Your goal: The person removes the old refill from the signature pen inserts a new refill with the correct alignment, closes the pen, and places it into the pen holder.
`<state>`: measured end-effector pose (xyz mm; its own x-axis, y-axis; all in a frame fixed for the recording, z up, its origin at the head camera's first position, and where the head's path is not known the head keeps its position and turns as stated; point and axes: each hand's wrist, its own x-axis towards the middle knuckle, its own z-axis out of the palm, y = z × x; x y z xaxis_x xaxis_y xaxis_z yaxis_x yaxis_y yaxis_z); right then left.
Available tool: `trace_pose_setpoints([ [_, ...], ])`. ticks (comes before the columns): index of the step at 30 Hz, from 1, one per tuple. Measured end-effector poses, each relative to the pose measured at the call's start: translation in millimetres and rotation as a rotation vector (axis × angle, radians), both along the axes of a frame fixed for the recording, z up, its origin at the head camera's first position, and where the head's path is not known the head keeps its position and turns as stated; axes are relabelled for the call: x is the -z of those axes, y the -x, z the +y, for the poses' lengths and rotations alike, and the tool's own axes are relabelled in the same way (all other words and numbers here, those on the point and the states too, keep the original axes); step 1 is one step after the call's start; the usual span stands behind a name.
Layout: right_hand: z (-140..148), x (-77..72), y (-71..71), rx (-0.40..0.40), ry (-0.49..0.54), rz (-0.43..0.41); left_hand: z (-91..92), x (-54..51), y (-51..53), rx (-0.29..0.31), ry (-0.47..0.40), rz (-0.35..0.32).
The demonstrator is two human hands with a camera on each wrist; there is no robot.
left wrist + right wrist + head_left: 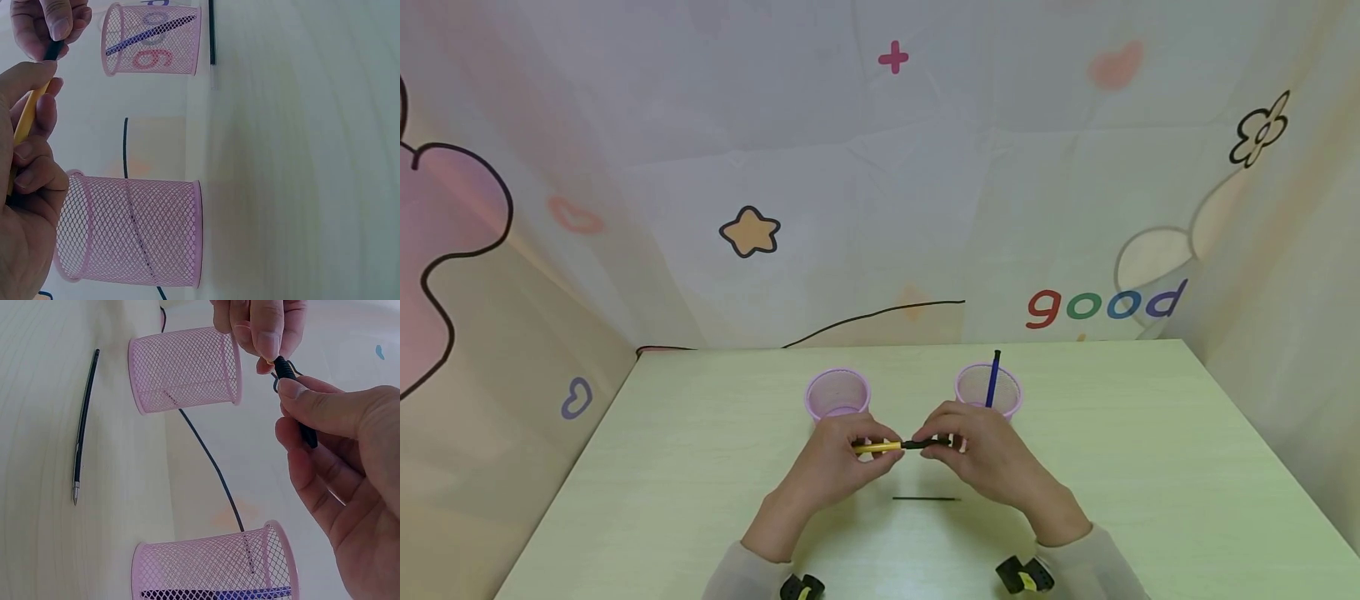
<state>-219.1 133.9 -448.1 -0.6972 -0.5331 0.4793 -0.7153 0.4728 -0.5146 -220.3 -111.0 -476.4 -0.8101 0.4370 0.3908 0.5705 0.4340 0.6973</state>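
Observation:
My left hand (841, 460) pinches a yellow pen barrel (880, 447) between thumb and fingers, held level above the table. From the other side my right hand (988, 450) pinches a black pen section (305, 428), whose ridged end (284, 367) meets the barrel. Whether the two parts are joined or only touching, I cannot tell. Below the hands, a thin dark pen refill (927, 499) lies on the table; its metal tip (75, 494) shows in the right wrist view.
Behind my left hand stands a pink mesh pen cup (134, 231). A second pink mesh cup (1019, 393), behind my right hand, holds a blue pen (993, 379) leaning upright. A printed curtain (880, 183) hangs at the table's back edge.

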Motion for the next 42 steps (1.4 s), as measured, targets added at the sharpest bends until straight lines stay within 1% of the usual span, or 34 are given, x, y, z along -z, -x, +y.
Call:
trace_pose_setpoints([
  [9, 1.0, -0.3, 0.2, -0.015, 0.04, -0.015, -0.4, -1.5, -0.1, 0.012, -0.013, 0.029],
  [18, 1.6, 1.4, 1.0, -0.032, 0.059, -0.012, -0.3, -0.9, -0.3, 0.005, -0.02, 0.014],
  [25, 1.5, 2.3, 1.2, -0.039, 0.07, -0.013, -0.1, 1.6, 0.9, 0.002, -0.022, 0.045],
  [36, 1.4, 2.2, 1.4, -0.044, 0.078, -0.006, -0.9, 1.2, 1.2, 0.044, -0.053, 0.089],
  [40, 0.9, 1.8, 1.5, -0.052, 0.079, -0.003, -1.0, 1.3, 1.3, 0.052, -0.052, 0.107],
  [42, 0.2, 1.6, 1.3, -0.053, 0.081, -0.003, -0.9, 1.6, 1.7, 0.051, -0.055, 0.104],
])
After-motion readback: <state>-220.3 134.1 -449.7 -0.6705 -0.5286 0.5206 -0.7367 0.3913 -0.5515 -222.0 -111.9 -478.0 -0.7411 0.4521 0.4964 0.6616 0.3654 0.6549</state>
